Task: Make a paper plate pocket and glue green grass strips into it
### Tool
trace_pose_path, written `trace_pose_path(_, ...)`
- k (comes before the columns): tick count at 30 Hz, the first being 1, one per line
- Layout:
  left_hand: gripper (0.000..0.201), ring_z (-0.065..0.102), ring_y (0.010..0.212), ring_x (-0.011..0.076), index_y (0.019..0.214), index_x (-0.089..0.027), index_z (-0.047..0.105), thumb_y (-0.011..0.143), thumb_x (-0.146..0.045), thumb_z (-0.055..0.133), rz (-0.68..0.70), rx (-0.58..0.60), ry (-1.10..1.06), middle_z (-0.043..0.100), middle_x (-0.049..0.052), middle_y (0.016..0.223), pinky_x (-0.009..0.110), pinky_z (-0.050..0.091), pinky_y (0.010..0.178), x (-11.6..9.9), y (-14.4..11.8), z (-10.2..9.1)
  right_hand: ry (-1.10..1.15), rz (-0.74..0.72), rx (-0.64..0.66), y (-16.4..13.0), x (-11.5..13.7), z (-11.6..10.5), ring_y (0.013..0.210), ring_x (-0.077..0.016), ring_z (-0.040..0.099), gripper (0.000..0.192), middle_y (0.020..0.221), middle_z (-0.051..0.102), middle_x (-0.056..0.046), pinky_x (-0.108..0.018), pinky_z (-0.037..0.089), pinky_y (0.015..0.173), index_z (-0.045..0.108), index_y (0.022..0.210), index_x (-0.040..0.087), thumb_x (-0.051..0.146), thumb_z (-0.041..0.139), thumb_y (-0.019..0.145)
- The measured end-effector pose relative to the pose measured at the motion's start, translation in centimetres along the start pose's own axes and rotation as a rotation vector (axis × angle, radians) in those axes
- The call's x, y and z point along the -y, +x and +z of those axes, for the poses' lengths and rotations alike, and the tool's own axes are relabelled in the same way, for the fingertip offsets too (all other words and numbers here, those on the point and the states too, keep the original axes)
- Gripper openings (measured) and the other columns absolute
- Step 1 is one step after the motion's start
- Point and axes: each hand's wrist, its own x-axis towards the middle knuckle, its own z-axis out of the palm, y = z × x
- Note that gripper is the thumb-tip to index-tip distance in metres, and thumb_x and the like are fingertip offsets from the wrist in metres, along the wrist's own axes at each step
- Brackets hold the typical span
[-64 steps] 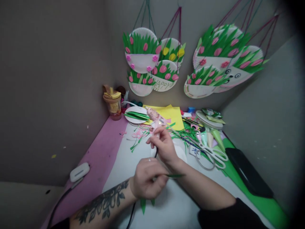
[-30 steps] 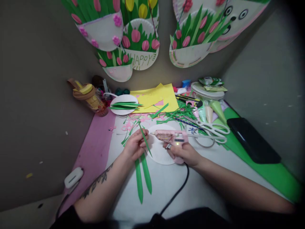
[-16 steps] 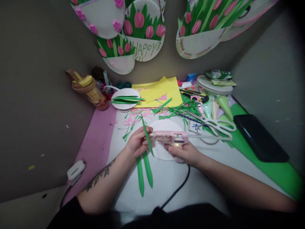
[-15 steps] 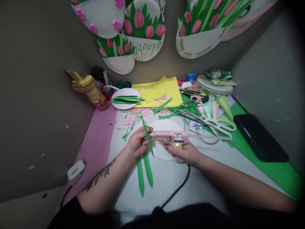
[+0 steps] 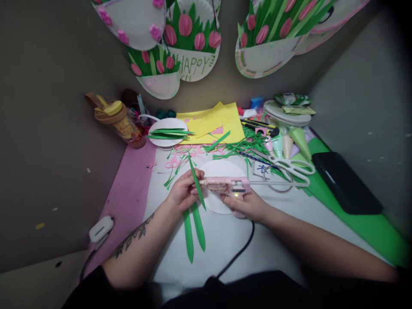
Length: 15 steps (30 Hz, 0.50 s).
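My left hand (image 5: 183, 192) pinches a narrow green paper leaf (image 5: 196, 182), held slanted above a white paper plate (image 5: 225, 169). My right hand (image 5: 247, 205) grips a pink glue gun (image 5: 225, 185) by its handle. The gun lies level, its nozzle touching the leaf near my left fingers. A black cord (image 5: 236, 253) runs from the gun toward me. Two more green leaves (image 5: 193, 229) lie flat on the white table just below my left hand.
White scissors (image 5: 289, 168) and green paper scraps (image 5: 247, 148) lie right of the plate. Yellow paper (image 5: 212, 122), a second plate with leaves (image 5: 167, 131) and an orange-lidded cup (image 5: 117, 120) stand behind. A black phone (image 5: 346, 182) rests at right. Tulip plate crafts (image 5: 193, 47) hang above.
Since two seconds ago the view tilted down and the glue gun came from the far side to the plate. In the last half second its nozzle closed onto the leaf.
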Motion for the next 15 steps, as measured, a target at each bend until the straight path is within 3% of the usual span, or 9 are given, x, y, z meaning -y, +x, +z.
trace_pose_path(8,0.014,0.033,0.042,-0.0005,0.069,-0.011,0.059,0.065,-0.006,0.071,-0.011,0.010,-0.024,0.056,0.000,0.075,0.008,0.026,0.032,0.00,-0.03,0.02,-0.045,-0.018,0.008,-0.06,-0.32,-0.08,0.068,-0.0186,0.060,0.035,0.065,0.060,0.000,-0.028,0.050,0.059,0.068,0.093,0.020,0.048,0.070,0.074)
trace_pose_path(15,0.011,0.035,0.043,0.0002,0.070,-0.011,0.059,0.068,-0.006,0.069,-0.001,0.013,-0.037,0.056,0.000,0.075,0.009,0.027,0.032,-0.05,-0.04,-0.13,-0.053,-0.045,0.009,-0.03,-0.14,-0.11,0.074,-0.0227,0.063,0.032,0.062,0.061,-0.001,-0.032,0.053,0.064,0.070,0.087,0.021,0.050,0.071,0.072)
